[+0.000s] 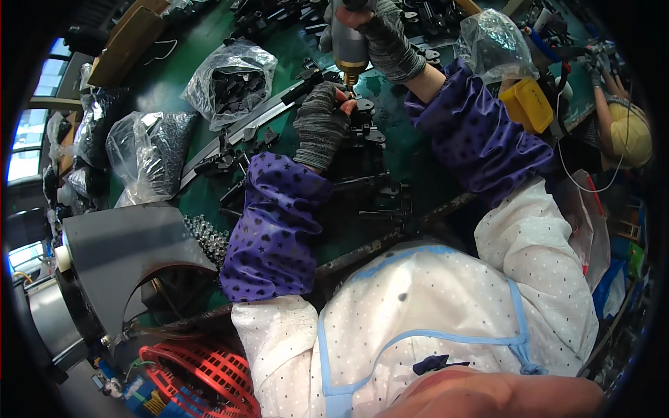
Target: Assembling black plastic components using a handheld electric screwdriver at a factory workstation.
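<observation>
My right hand (362,19), in a grey knit fingerless glove, grips a power screwdriver (350,47) with a silver body and a brass-coloured nose, pointing down. Just below its tip, my left hand (326,115), gloved the same way, has thumb and fingers pinched together. What sits between those fingertips is too small to make out. Beside them lies a black metal part (367,120) with rounded, holed plates. A long silver rail (244,124) runs slantwise past my left hand, with black fittings on it.
An open plastic bag (233,76) of black pieces and another filled bag (157,150) lie on the green table (162,78). Small shiny pieces (207,237) are heaped near a grey metal machine (132,244). A yellow bin (526,106) stands right; another person (624,129) is beyond.
</observation>
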Demonstrator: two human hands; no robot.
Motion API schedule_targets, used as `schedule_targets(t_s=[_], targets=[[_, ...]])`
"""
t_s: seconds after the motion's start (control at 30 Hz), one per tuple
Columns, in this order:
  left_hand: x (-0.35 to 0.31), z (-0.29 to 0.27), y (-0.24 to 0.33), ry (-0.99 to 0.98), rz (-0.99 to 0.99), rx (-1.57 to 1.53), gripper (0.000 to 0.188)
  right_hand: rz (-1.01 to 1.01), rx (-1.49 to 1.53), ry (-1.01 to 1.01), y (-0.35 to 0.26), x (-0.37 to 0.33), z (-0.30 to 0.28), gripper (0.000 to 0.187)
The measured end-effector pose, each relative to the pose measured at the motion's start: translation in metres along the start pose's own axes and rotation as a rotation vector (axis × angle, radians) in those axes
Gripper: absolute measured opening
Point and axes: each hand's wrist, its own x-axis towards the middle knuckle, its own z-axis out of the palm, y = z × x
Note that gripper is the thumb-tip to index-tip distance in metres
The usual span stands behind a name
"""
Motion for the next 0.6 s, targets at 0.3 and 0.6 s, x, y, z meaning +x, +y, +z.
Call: schedule_targets(t_s=[0.3, 0.6], targets=[[-0.001, 0.002, -0.001, -0.018, 0.047, 0.078, 0.019, -0.054, -0.112, 0.066, 0.020, -0.005, -0.016, 0.039], [-0.001, -0.001, 0.008, 0.009, 0.099, 0.136, 0.018, -0.052, -0.092, 0.044, 0.012, -0.005, -0.012, 0.040]])
